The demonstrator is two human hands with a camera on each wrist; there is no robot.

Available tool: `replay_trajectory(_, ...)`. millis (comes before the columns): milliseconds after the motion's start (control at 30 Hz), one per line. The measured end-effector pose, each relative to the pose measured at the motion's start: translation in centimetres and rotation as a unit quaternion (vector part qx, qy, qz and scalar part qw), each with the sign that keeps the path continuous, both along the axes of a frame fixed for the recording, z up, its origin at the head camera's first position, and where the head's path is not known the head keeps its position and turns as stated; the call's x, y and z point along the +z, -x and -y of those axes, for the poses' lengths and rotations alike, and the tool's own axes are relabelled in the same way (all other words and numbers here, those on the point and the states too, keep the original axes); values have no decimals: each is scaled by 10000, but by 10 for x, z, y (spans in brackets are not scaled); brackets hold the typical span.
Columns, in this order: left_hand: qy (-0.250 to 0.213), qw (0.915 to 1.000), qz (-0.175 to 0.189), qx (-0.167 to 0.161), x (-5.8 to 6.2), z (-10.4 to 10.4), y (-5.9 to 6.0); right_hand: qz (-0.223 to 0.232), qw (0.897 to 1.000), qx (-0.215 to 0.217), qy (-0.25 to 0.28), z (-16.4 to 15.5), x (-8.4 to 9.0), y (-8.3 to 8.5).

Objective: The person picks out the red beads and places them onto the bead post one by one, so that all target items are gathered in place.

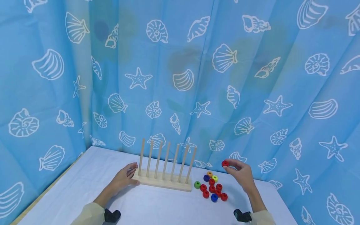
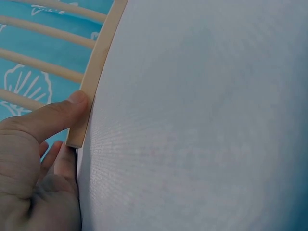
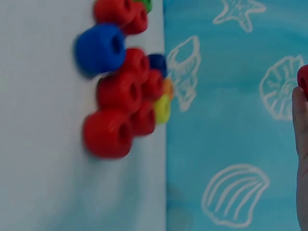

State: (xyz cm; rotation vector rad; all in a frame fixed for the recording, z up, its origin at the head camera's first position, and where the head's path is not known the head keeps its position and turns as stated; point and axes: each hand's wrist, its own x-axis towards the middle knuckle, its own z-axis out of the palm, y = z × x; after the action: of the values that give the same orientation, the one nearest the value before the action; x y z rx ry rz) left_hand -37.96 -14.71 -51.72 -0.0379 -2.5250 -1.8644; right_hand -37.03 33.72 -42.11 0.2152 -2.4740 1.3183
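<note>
Rack (image 1: 163,182): pale smooth wood, long flat base, seven round upright pegs (image 1: 158,158) spaced apart, tops free. It stands on the white, fine-textured table (image 1: 157,206), near the curtain (image 1: 168,100). Left hand (image 1: 123,176): thumb and fingers grip the base's left end. Right hand (image 1: 241,172): fingertips pinch one red bead (image 1: 224,163), raised, apart from the bead pile (image 1: 212,188). Pile: rounded, smooth, holed pieces; red, blue, green, yellow, orange. A narrow gap separates the base's right edge from the green bead (image 1: 197,185). White surface extends in front of both.
</note>
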Motion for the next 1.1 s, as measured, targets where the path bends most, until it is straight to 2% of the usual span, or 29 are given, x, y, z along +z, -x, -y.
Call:
replay_trajectory(267,-34,10000,-74,-56,0,0,-1,-353,9968,593,395,24,25,-1)
replay_trajectory(500,-79,9999,-122,-83,-1,0,-2,-669,9921,857,623,49,43,0)
replay_trajectory(667,-74,9998,-162,-82,-1,1,-2,-934,9850,1192,829,69,55,4)
replay_trajectory(900,-6,9999,-153,-42,-5,1,1,-1436,9739,1532,860,105,80,-12)
replay_trajectory(1100,-16,9998,-207,-25,-4,0,2,-1751,9642,1685,1065,123,81,-11)
